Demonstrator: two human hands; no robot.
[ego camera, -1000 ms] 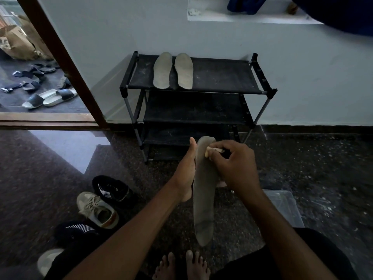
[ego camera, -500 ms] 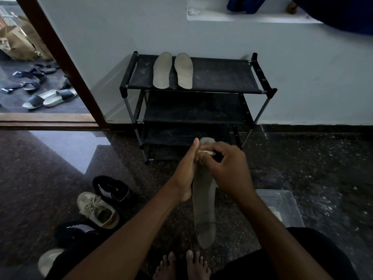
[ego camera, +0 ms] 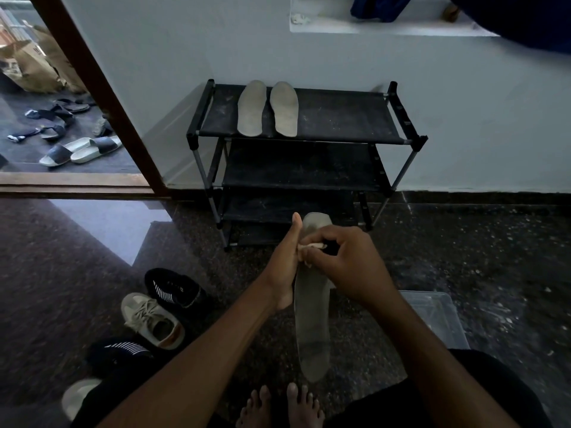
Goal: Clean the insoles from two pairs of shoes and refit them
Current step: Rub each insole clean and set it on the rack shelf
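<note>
A long grey insole (ego camera: pixel 311 329) stands nearly upright in front of me. My left hand (ego camera: pixel 285 267) holds its left edge from behind, thumb pointing up. My right hand (ego camera: pixel 346 264) pinches a small pale cloth (ego camera: pixel 310 248) against the insole's upper part. Two more grey insoles (ego camera: pixel 268 109) lie side by side on the top shelf of the black shoe rack (ego camera: pixel 398 140). On the floor at the left sit a black striped shoe (ego camera: pixel 174 288), a beige sneaker (ego camera: pixel 151 319), another black shoe (ego camera: pixel 119 355) and a pale shoe (ego camera: pixel 77 396) partly hidden by my leg.
A clear plastic tub (ego camera: pixel 438 316) stands on the dark floor at my right, partly behind my forearm. My bare feet (ego camera: pixel 278 406) are at the bottom. Through the doorway at the left lie several sandals (ego camera: pixel 77 149). A white wall ledge (ego camera: pixel 370 26) runs above the rack.
My right hand with the cloth has slid a little down and left on the upper insole, closer to my left thumb. The left hand and insole have stayed in place.
</note>
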